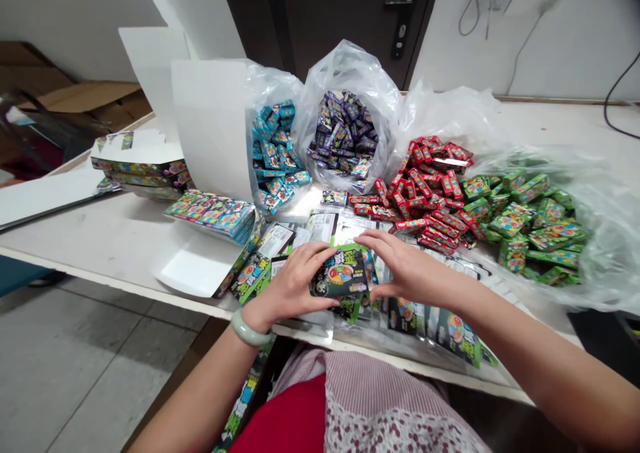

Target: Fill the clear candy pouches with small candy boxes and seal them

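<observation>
My left hand [293, 286] and my right hand [407, 269] both grip a small black and green printed carton [343, 274] just above the table's near edge. The left fingers curl round its left side; the right fingers press on its top and right side. A jade bangle [249, 329] sits on my left wrist. Beneath the carton lie flat printed packs in clear sleeves [440, 329].
Open plastic bags at the back hold small boxes: blue [274, 156], purple [345, 136], red [427, 186] and green [530, 223]. A white upright carton [210, 126] stands left of them. Stacks of flat printed cartons [215, 213] lie at left on the white table [100, 239].
</observation>
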`<state>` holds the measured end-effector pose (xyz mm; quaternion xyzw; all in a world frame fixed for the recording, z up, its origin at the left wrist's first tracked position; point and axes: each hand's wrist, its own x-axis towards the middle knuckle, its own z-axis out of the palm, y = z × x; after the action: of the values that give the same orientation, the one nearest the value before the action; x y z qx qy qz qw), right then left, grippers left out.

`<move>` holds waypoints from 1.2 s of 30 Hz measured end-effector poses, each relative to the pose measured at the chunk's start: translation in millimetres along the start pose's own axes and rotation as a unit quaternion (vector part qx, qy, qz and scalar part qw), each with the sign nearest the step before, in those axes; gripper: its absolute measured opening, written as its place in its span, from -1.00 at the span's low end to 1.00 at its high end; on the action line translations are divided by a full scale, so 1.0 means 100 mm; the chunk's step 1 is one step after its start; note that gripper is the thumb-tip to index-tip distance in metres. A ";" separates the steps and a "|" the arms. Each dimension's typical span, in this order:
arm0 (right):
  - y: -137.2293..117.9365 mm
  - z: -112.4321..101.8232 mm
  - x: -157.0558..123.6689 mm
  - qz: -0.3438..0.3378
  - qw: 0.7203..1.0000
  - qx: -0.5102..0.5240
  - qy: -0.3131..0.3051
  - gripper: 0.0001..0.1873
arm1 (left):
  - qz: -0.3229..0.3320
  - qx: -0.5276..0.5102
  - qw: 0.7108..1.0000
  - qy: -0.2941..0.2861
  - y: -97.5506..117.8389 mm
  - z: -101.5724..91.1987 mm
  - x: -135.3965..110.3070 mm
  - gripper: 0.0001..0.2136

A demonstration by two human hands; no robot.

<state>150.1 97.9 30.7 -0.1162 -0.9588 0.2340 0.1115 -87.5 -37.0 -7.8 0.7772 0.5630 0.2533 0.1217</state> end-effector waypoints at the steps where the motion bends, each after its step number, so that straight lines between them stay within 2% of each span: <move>1: -0.01 0.03 0.00 0.008 1.000 0.022 0.016 -0.12 | -0.004 0.002 1.000 0.005 0.00 0.00 0.00 -0.19; 4: -0.06 0.15 -0.03 0.078 0.990 0.069 0.098 -0.28 | -0.032 0.021 0.998 0.043 0.05 -0.01 -0.01 -0.21; 6: -0.12 0.26 -0.05 0.136 0.973 0.132 0.134 -0.41 | -0.043 0.044 0.995 0.079 0.12 -0.03 0.01 -0.22; 9: -0.19 0.35 -0.07 0.185 0.920 0.308 0.159 -0.53 | -0.042 0.039 0.993 0.106 0.28 -0.02 0.09 -0.18; 11: -0.21 0.33 -0.08 0.197 0.881 0.385 0.190 -0.61 | -0.067 -0.036 0.990 0.121 0.37 0.03 0.15 -0.25; 12: -0.21 0.30 -0.09 0.202 0.871 0.396 0.206 -0.63 | -0.088 -0.097 0.983 0.129 0.40 0.07 0.18 -0.34; 15: -0.19 0.23 -0.16 0.208 0.853 0.386 0.282 -0.51 | -0.149 -0.301 0.931 0.146 0.47 0.28 0.21 -0.54; 17: -0.18 0.27 -0.23 0.207 0.825 0.391 0.350 -0.42 | -0.169 -0.393 0.892 0.148 0.50 0.45 0.18 -0.46; 20: -0.19 0.49 -0.35 0.226 0.787 0.404 0.408 -0.56 | -0.199 -0.471 0.846 0.151 0.52 0.64 0.08 -0.34; 21: -0.20 0.57 -0.38 0.240 0.783 0.397 0.414 -0.65 | -0.206 -0.488 0.836 0.145 0.52 0.68 0.05 -0.34; 23: -0.22 0.70 -0.43 0.253 0.796 0.361 0.415 -0.80 | -0.212 -0.509 0.826 0.120 0.51 0.72 -0.01 -0.39; 25: -0.24 0.77 -0.46 0.245 0.821 0.321 0.404 -0.89 | -0.207 -0.508 0.830 0.100 0.48 0.71 -0.03 -0.45; 27: -0.23 0.78 -0.48 0.243 0.829 0.316 0.392 -0.87 | -0.203 -0.486 0.844 0.099 0.46 0.68 -0.02 -0.52; 31: -0.22 0.77 -0.50 0.270 0.773 0.390 0.421 -0.69 | -0.184 -0.450 0.864 0.131 0.47 0.66 0.04 -0.64; 32: -0.23 0.77 -0.51 0.273 0.770 0.387 0.427 -0.71 | -0.178 -0.447 0.866 0.137 0.47 0.66 0.05 -0.64; 33: -0.24 0.78 -0.52 0.272 0.781 0.367 0.427 -0.75 | -0.174 -0.444 0.868 0.140 0.48 0.66 0.06 -0.64; 36: -0.26 0.76 -0.52 0.243 0.837 0.276 0.405 -0.80 | -0.163 -0.428 0.877 0.146 0.49 0.62 0.08 -0.68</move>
<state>174.5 29.2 -31.2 -0.3942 -0.6648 0.4408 0.4564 -13.0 -40.4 -35.2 0.5003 0.5297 0.5570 0.3986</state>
